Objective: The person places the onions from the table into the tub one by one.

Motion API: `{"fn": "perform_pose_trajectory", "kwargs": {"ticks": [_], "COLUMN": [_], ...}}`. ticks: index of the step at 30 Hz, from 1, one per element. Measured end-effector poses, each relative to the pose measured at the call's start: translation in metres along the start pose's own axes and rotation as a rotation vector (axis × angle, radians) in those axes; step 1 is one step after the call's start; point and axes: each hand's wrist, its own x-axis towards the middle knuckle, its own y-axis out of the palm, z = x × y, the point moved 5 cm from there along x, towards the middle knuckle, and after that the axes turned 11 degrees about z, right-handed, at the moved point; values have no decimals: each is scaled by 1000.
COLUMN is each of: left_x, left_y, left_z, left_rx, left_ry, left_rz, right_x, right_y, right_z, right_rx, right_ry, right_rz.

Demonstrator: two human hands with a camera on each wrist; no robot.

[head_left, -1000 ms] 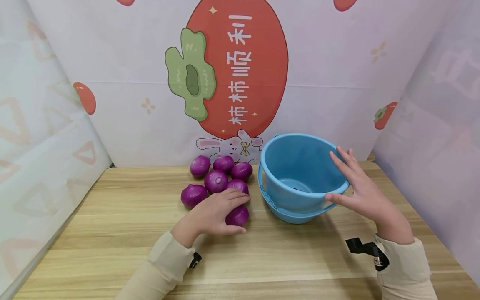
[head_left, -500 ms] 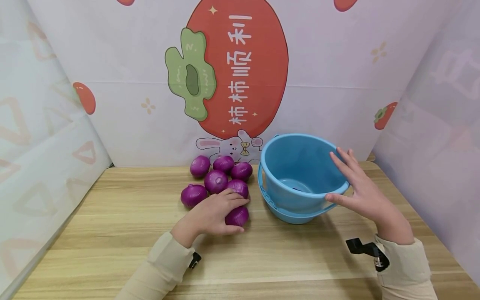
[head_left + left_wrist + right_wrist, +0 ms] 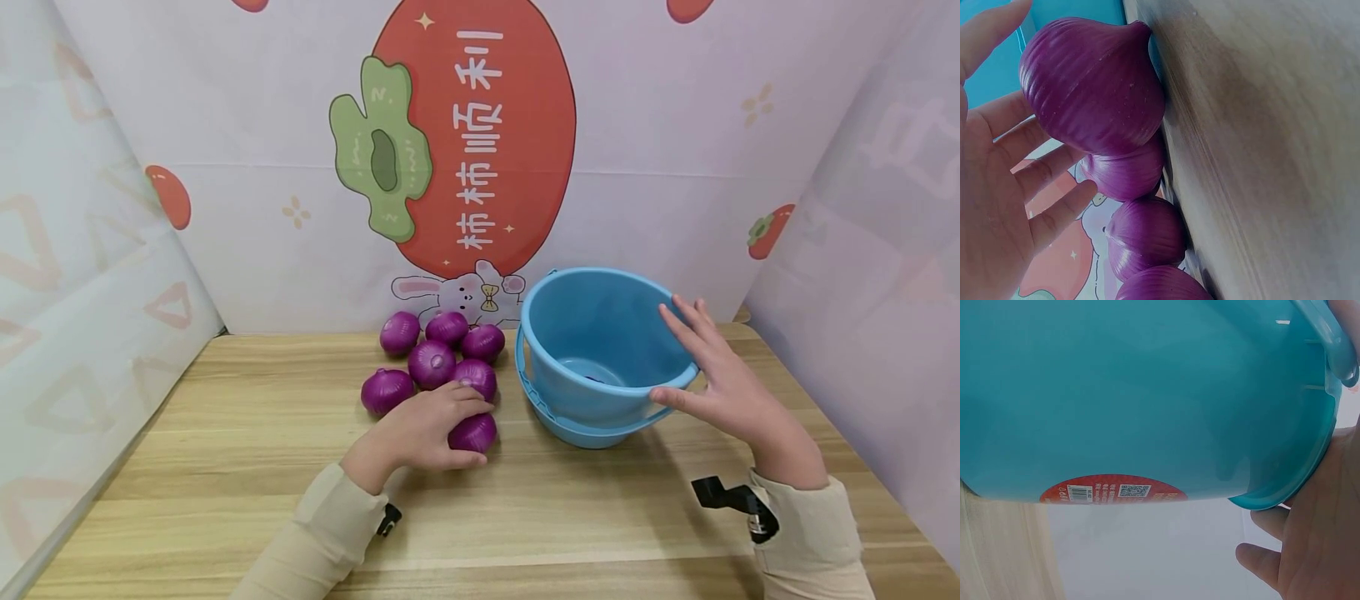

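In the head view my left hand (image 3: pixel 423 425) reaches over the nearest purple onion (image 3: pixel 474 434). The left wrist view shows that onion (image 3: pixel 1094 87) beside the palm, its pointed end toward the table. Extended fingers (image 3: pixel 1054 165) pass behind it, and the thumb stands apart from it. My right hand (image 3: pixel 723 383) rests spread on the right rim of a light blue bucket (image 3: pixel 600 408), thumb in front and fingers farther back. In the right wrist view the fingers lie along the outside of the rim, and the bucket (image 3: pixel 1135 394) carries a red label.
More purple onions (image 3: pixel 432 364) sit clustered behind the left hand, left of the bucket. The bucket's handle (image 3: pixel 534 400) hangs down its left side. A printed backdrop (image 3: pixel 637 125) rises along the back edge of the wooden table (image 3: pixel 247 433).
My left fingertips and thumb have drawn back slightly to the left, closer to the nearest onion. My right hand and the bucket show no visible movement.
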Motion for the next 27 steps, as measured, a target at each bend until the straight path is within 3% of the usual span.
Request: {"fn": "perform_pose_trajectory", "kwargs": {"ticks": [27], "left_x": [1], "left_y": [4], "left_z": [5], "left_rx": [-112], "left_ry": [-15], "left_rz": [75], "right_x": [0], "right_y": [0], "right_z": [1], "right_rx": [-5], "right_ry": [7], "right_rz": [5]}}
